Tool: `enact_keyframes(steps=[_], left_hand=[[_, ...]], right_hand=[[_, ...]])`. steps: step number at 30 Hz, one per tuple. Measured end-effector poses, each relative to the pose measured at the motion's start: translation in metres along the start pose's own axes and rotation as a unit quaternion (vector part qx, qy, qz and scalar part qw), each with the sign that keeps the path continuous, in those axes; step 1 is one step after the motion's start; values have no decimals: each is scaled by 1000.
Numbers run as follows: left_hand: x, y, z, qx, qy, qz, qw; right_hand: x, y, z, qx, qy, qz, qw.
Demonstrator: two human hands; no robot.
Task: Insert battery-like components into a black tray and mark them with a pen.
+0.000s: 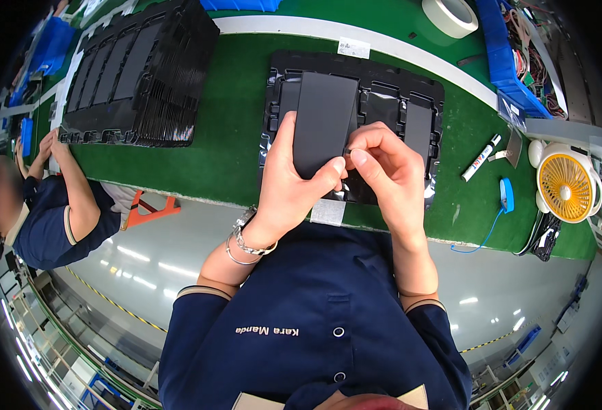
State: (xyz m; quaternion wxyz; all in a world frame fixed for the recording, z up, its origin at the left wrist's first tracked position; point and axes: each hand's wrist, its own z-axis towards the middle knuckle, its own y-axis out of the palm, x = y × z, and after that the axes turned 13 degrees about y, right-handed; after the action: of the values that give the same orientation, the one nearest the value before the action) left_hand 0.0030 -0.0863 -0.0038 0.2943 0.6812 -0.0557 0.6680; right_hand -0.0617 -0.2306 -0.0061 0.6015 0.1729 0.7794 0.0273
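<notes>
A flat, dark grey rectangular block [326, 116] is held up above a black plastic tray [383, 72] on the green bench. My left hand [290, 181] grips it, with fingers along its left side and the thumb at its lower edge. My right hand [390, 167] is closed in a pinch at the block's lower right edge. A small dark bit [348, 152] shows at those fingertips, too small to name. In the tray's right part lies a similar dark block [418, 126]; the held block and my hands hide part of the tray.
A tall stack of black trays [171, 89] stands to the left, near another person [55, 212]. On the right lie a white marker [481, 157], a blue strap with a cord [506, 195] and a small fan [566, 181]. Farther back are a tape roll [451, 16] and a blue bin [513, 68].
</notes>
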Motion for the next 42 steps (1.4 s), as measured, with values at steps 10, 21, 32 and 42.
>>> enact_keyframes(steps=[10,21,32,42], left_hand=[[1,2,-3,-11,47,125,991],[9,-2,-2,-81,-161,-191,965],[-18,-5,-5,-185,-397,-562,701],[-3,8,1,-135,-90,174,971]], right_hand=[[-1,-2,-1,17,-44,-83,995],[-9,-10,13,92,-138,-88,982],[-2,-27,16,145,-113,-165,969],[-22,-36,9,85,-6,-171,982]])
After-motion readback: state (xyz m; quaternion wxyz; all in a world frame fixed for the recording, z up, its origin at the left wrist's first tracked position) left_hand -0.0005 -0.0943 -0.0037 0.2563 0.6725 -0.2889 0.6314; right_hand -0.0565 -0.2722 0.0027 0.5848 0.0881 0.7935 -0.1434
